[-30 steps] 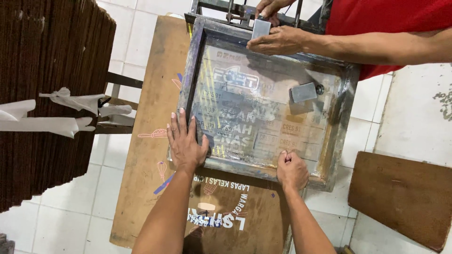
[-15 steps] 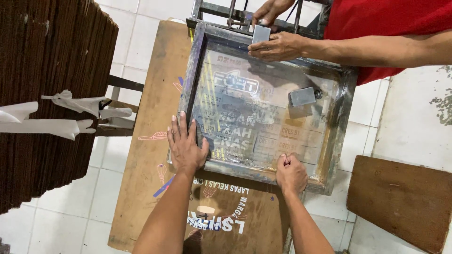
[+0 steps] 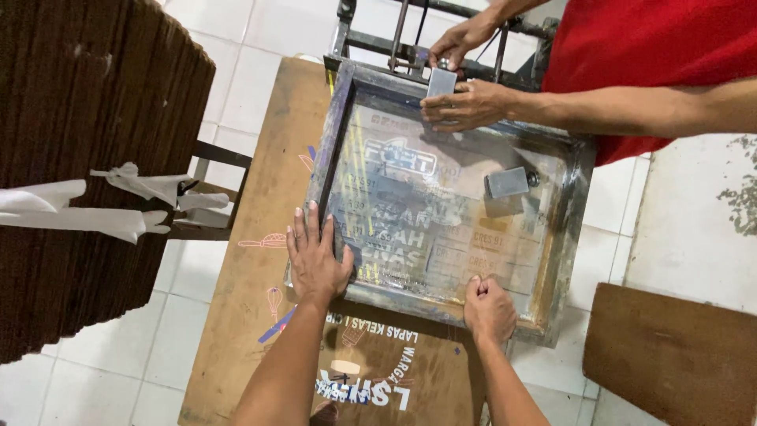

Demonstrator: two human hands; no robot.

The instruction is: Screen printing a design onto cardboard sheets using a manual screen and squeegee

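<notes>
- Head view, the change: the left hand (image 3: 317, 256) lay flat on the near-left corner of the screen-printing frame (image 3: 341, 130) a second ago and lies there yet, fingers spread and pressing down, clamped on nothing. The right hand (image 3: 489, 309) remains a closed fist on the frame's near rail; whether it pinches anything I cannot tell. The frame itself sits where it sat, flat over the brown printed sheet (image 3: 378, 371) on the desk (image 3: 260, 181). Little has moved, so the frame looks to be held steady.
- Head view, the other person: across the frame, a person in a red shirt (image 3: 646, 55) has one hand (image 3: 467, 105) on the far rail by a small grey block (image 3: 441, 81), the other hand (image 3: 461, 39) up at the metal hinge bars (image 3: 402, 51). A second grey block (image 3: 507, 182) lies on the mesh.
- Head view, surroundings: a tall stack of brown sheets (image 3: 87, 158) tied with white strips (image 3: 118, 201) crowds the left side; a brown board (image 3: 678, 355) lies on the tiled floor (image 3: 694, 221) to the right.
</notes>
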